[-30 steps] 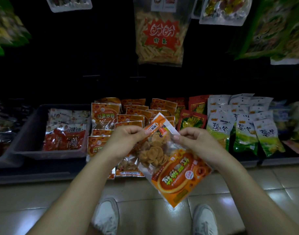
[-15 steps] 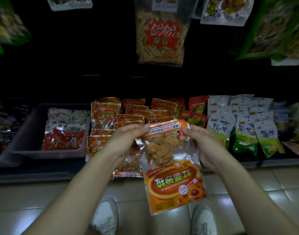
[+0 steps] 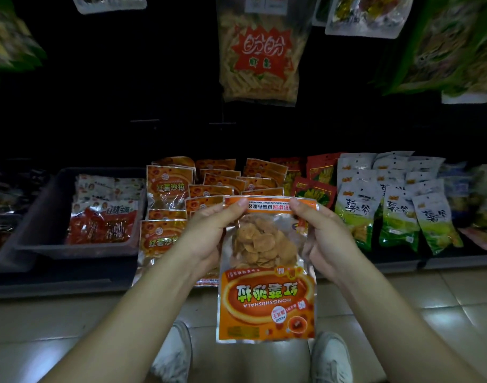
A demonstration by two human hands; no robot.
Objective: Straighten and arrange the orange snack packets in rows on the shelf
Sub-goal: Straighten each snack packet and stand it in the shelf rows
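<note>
Holding 1 orange snack packet (image 3: 266, 297) upside down above the floor, just in front of the shelf (image 3: 57, 283), we are pinching its far sealed strip. The left hand (image 3: 209, 233) is taking 1 corner and the right hand (image 3: 324, 239) the other, with the fingers (image 3: 237, 205) curled round the edges. We are judging it light, crinkly and slippery, with brittle chips inside, so the flat sealed edges are looking safer than the middle. It is showing a clear window of round chips above an orange printed panel. The other orange packets (image 3: 170, 186) are lying in overlapping rows on the shelf.
</note>
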